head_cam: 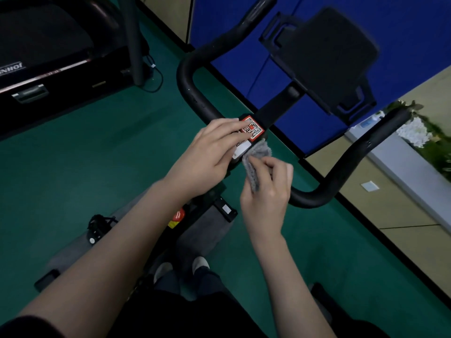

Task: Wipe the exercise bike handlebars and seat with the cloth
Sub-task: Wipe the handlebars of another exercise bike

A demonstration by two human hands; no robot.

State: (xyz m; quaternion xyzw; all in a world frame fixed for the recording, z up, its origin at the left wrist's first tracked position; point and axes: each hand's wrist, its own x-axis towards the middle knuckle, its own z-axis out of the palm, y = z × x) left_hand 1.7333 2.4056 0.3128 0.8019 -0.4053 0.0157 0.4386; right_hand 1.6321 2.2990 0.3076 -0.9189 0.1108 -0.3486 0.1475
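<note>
The bike's black handlebars [192, 76] curve from the upper left, through a centre block with a red QR sticker [252, 126], to the right bar [351, 157]. My left hand [210, 152] rests flat on that centre block, its straight fingers touching the sticker. My right hand [268, 191] pinches a small grey cloth [257, 152] and holds it against the block just right of the left hand. A black tablet holder [324, 57] stands above the bars. The seat is not in view.
A black treadmill [48, 57] stands at the upper left on the green floor [97, 167]. Blue partition panels [402, 32] rise behind the bike. A white ledge with flowers [415, 132] runs along the right. My feet [180, 267] stand below the bike frame.
</note>
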